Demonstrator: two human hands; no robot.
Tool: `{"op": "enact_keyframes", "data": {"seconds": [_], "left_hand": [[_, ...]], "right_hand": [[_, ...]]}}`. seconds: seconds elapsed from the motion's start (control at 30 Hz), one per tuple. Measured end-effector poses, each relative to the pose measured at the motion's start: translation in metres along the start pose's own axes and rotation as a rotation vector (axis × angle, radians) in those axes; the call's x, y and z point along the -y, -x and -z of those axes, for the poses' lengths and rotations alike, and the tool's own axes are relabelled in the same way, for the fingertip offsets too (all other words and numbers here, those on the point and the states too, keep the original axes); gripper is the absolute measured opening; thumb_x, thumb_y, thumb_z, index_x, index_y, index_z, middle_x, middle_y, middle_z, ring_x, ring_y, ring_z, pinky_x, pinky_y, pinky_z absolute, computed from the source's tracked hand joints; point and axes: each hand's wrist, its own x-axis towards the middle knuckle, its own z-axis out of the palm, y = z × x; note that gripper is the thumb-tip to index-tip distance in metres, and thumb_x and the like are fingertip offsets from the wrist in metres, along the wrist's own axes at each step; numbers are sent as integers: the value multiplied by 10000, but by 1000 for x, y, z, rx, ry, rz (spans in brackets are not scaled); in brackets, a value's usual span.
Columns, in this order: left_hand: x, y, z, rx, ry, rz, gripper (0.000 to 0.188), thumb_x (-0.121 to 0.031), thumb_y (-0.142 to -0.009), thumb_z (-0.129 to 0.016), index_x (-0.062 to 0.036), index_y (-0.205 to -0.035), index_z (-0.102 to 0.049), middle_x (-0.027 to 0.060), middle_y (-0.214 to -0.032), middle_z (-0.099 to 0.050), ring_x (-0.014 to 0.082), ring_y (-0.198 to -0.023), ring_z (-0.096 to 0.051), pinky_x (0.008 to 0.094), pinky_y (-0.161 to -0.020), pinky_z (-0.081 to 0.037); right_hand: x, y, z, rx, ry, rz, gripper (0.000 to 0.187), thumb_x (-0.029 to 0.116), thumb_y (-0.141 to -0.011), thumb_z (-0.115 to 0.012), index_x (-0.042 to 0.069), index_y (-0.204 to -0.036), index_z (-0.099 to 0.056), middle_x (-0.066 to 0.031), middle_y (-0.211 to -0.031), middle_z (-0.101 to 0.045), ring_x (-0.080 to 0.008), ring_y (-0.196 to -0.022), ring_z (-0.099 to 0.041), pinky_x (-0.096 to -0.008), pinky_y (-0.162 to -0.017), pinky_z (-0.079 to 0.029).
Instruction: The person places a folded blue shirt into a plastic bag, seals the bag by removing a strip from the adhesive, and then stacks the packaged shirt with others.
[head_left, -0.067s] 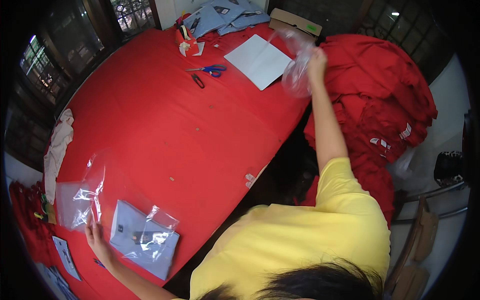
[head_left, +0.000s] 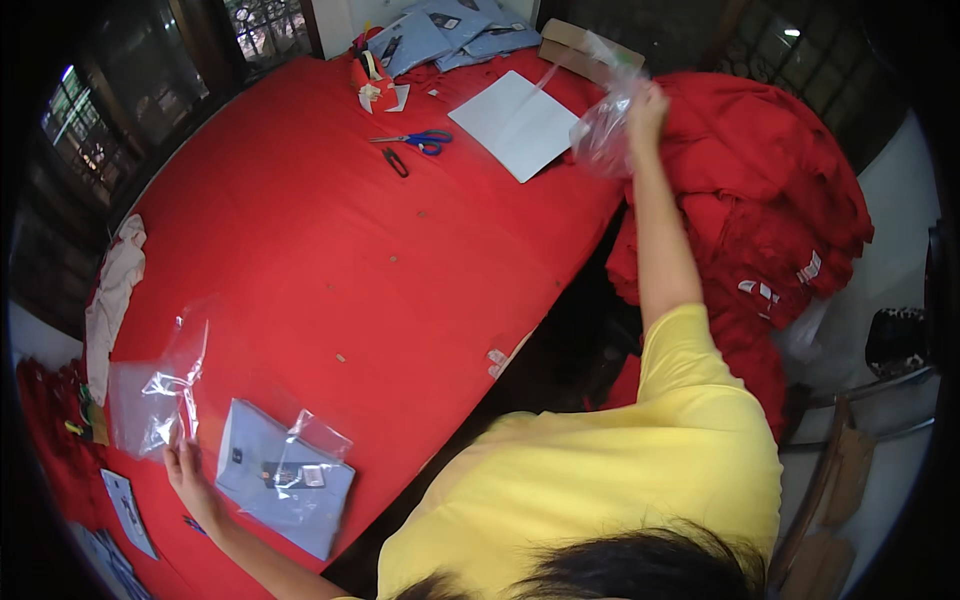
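Observation:
At the far right of the table, my right hand (head_left: 648, 112) is closed on a crumpled clear plastic bag (head_left: 606, 128), its arm stretched out. The bag hangs beside a white rectangular sheet (head_left: 516, 126). Down at the near left, my left hand (head_left: 190, 480) has its fingers stretched out against the edge of another clear plastic bag (head_left: 150, 400), which lies loosely with bright glare on it. Just right of that hand rests a folded light-blue garment (head_left: 245, 485) with a dark label, partly covered by clear plastic.
Blue-handled scissors (head_left: 425, 141) and small dark snips (head_left: 396, 162) lie at the table's far middle. Packed blue garments (head_left: 460, 35) and a cardboard box (head_left: 590, 52) stand at the back. A red cloth heap (head_left: 750, 170) rises at right; beige cloth (head_left: 115, 300) hangs at the left edge.
My right hand has shifted slightly to the right and away, drawing the crumpled plastic bag with it. My left hand stays nearly still at the other bag.

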Motion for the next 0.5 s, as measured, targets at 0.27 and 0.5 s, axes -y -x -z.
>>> {"op": "enact_keyframes", "data": {"seconds": [0.27,0.5], "left_hand": [[8,8,25,-178,-53,-6,296,-264,-989,-543,-14,-1140,-590,55,-1054,-611,115,-965,-562,273,-910,-430],[16,24,76,-325,-194,-8,314,-170,-957,-579,-17,-1231,-562,8,-1096,-600,56,-868,-536,185,-782,-396]], "right_hand": [[47,-223,30,-625,192,739,490,67,-777,-545,1,-1263,-541,-274,-1230,-442,-392,-1155,-399,-456,-1019,-336],[-80,-266,20,-416,739,662,615,236,-847,-678,218,-1407,-425,-234,-1466,-286,-452,-1268,-405,-530,-1015,-368]]}}
